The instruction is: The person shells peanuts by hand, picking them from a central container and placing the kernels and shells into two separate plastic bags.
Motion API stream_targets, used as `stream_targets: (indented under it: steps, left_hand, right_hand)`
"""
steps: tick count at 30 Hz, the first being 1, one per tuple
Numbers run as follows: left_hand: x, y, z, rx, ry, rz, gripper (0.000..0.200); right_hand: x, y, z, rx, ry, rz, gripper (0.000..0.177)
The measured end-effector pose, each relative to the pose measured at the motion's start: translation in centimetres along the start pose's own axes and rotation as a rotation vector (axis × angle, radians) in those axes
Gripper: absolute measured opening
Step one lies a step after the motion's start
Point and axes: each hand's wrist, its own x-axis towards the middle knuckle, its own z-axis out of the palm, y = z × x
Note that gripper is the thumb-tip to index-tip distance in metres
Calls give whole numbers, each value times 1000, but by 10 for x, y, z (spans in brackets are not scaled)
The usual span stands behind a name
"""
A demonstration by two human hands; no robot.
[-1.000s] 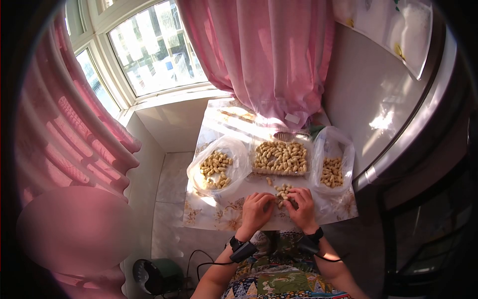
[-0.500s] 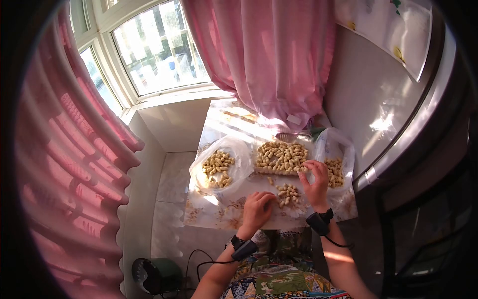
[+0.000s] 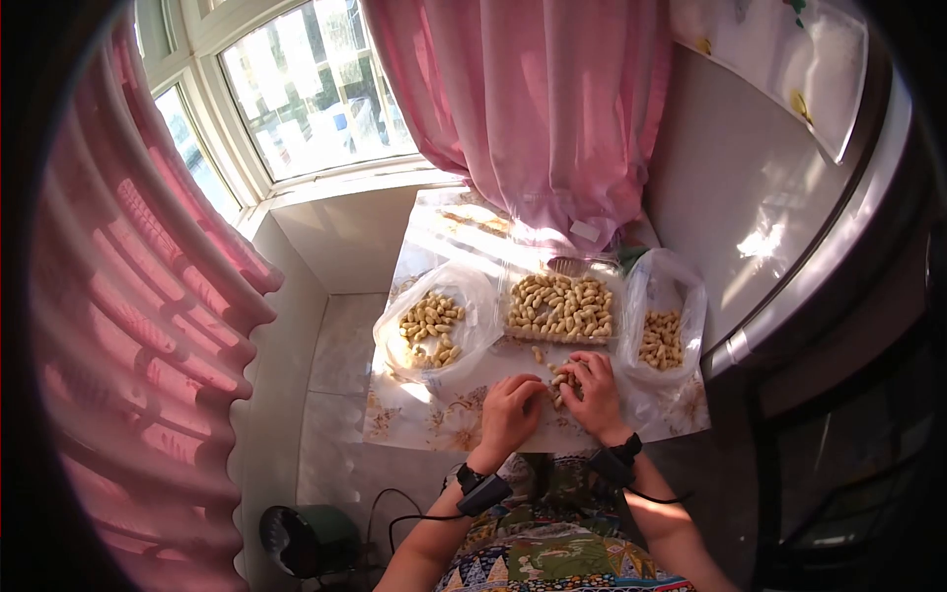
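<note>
A small loose pile of unshelled peanuts (image 3: pixel 556 398) lies on the table near its front edge. My right hand (image 3: pixel 596 397) covers most of that pile, its fingers curled down around peanuts. Just left of the pile, my left hand (image 3: pixel 510 414) rests with bent fingers drawn together; whatever is between the fingertips is hidden. Behind the hands stands a clear plastic box (image 3: pixel 552 341) full of peanuts. To its left is an open white plastic bag (image 3: pixel 477 340) with peanuts inside, and to its right another plastic bag (image 3: pixel 692 308) also holds peanuts.
The table (image 3: pixel 434 426) has a flowered cover and stands against a pink curtain (image 3: pixel 538 109) and a wall. A window (image 3: pixel 316 94) lets in sunlight at the left. On the floor sits a dark round-fronted device (image 3: pixel 311 541). Cables run from both wristbands.
My right hand has moved from the front right corner of the clear box down and left onto the loose peanut pile. My left hand has stayed almost in place.
</note>
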Motion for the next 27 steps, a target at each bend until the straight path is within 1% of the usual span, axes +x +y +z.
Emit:
stream_targets:
  steps: [2,4,5,7,8,10,14,16,17,19,20,22,27]
  left_hand:
    - [-2,-1,0,5,20,-1,20]
    - [-4,-1,1,2,19,-62,21]
    - [-5,0,1,2,18,-62,21]
    - [-6,1,1,-56,15,-152,22]
    - [-6,0,2,-57,14,-151,22]
    - [-6,-3,3,9,49,-80,23]
    - [-4,-1,1,7,23,-83,24]
    - [-2,0,0,31,15,-46,22]
    - [-2,0,0,32,18,-44,22]
    - [1,1,0,21,14,-3,19]
    - [2,1,0,24,17,-4,19]
    - [2,3,-2,4,6,4,17]
    - [2,0,0,13,-6,13,17]
  right_hand:
    - [-1,1,1,-2,-10,-2,26]
    - [-2,4,2,0,-14,7,27]
    - [-3,4,3,0,-13,8,27]
    - [-2,2,1,17,-7,26,25]
    - [-3,2,1,15,-6,27,25]
    - [-3,3,2,-10,-8,4,21]
    - [-5,5,4,50,-1,58,18]
    - [-4,2,1,86,81,37,18]
    - [-3,0,-2,86,82,34,18]
    - [1,-6,-7,93,162,18,18]
    - [5,-8,-12,95,161,14,18]
    - [22,-12,-25,46,255,-46,19]
    - [52,4,-34,-22,301,15,17]
